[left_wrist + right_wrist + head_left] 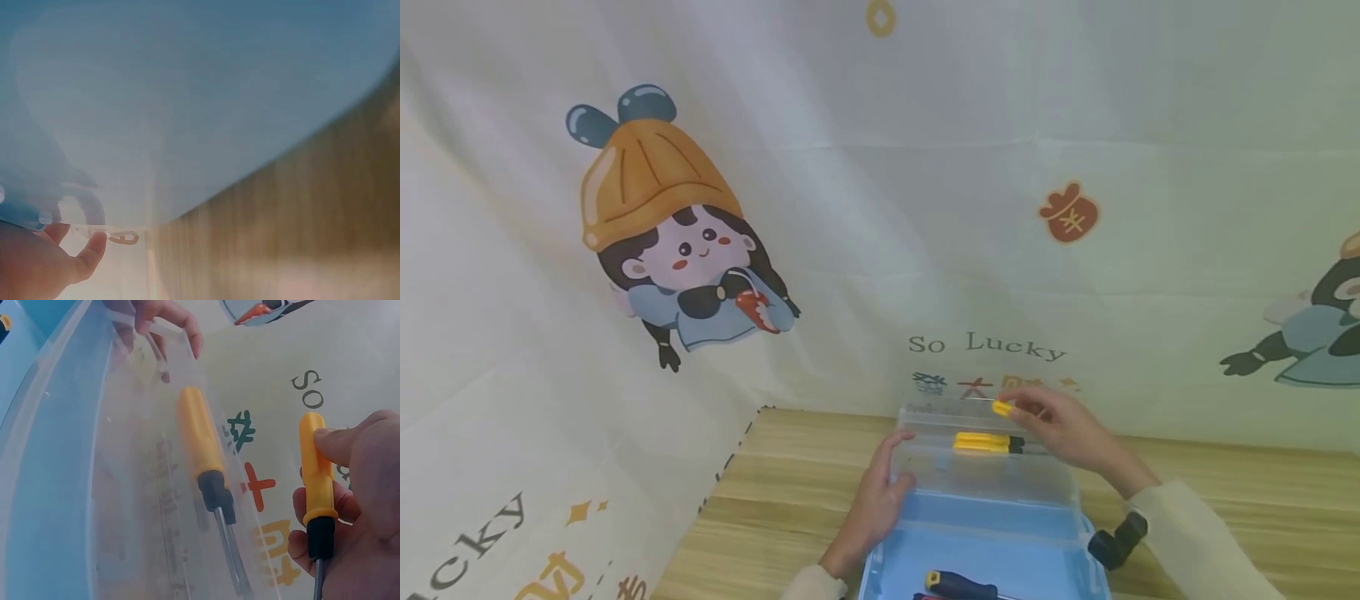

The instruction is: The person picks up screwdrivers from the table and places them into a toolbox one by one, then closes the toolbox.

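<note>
My right hand (1060, 425) pinches a screwdriver (317, 469) with a yellow handle and black collar, thumb against the handle, above the far part of a clear lid (992, 475). My left hand (876, 496) grips the lid's left edge; in the right wrist view its fingers (172, 319) wrap over the rim. Two more yellow-handled screwdrivers (985, 443) lie side by side in the lid. The lid stands folded back from a blue toolbox (895, 567). Inside the box lies a black-handled screwdriver (958, 585) with a yellow end, beside a red item cut off by the frame.
The box stands on a wood-grain table (782, 492). A pale printed cloth (880, 208) hangs close behind the lid and along the left side. A black wrist device (1117, 540) sits at the right sleeve, beside the box's right edge.
</note>
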The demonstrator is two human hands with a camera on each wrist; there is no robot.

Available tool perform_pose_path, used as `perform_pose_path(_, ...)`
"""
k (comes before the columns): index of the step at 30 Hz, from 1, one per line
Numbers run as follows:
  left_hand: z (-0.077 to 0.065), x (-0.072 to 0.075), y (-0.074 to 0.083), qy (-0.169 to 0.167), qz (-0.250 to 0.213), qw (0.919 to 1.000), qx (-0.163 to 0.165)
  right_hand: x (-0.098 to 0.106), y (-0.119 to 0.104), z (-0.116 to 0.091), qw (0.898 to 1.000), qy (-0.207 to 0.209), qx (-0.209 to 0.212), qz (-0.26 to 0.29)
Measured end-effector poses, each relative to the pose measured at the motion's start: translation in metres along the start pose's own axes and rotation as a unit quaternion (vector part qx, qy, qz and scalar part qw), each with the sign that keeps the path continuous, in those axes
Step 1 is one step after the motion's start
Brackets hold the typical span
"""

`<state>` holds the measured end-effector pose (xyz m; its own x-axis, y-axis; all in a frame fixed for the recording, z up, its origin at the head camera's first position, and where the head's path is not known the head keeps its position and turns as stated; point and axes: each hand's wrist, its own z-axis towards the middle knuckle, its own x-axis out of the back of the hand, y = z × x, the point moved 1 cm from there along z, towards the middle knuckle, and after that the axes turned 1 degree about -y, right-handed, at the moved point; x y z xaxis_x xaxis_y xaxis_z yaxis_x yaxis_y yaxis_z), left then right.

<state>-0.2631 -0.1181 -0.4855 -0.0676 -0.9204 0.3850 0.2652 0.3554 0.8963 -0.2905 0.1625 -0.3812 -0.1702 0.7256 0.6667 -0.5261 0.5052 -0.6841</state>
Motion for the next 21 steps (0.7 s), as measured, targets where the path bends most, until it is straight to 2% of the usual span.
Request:
perform_pose_path(6, 0.0, 0.0, 0.0, -0.002, -0.001, 1.0, -0.002, -0.006, 0.003, 0.005, 1.0, -0.009, -0.004, -0.015)
perform_pose_path(21, -0.001, 0.0, 0.0, 0.0, 0.0, 1.0, -0.004, -0.014, 0.0, 0.017, 0.999, -0.032, 0.004, -0.004)
